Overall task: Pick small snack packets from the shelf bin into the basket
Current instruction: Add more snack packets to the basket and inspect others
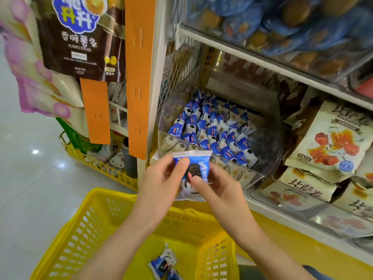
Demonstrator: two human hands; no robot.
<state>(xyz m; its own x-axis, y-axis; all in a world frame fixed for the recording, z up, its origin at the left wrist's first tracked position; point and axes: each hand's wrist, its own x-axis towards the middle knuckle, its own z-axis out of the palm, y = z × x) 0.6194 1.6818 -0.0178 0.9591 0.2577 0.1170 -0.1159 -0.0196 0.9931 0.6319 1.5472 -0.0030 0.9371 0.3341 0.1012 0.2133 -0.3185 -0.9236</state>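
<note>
The left hand pinched the left edge of a blue-and-white cookie packet, with its thumb across the face. The packet stood with its long axis running 12 to 6 o'clock, crimped end up. The right hand pinched its lower right side. The yellow basket lay at 6 o'clock, directly beneath the grip, with dropped packets inside. The clear shelf bin sat at 1 o'clock. Either hand looked equally near for the drop.

Blue snack packets fill shelf bin
</note>
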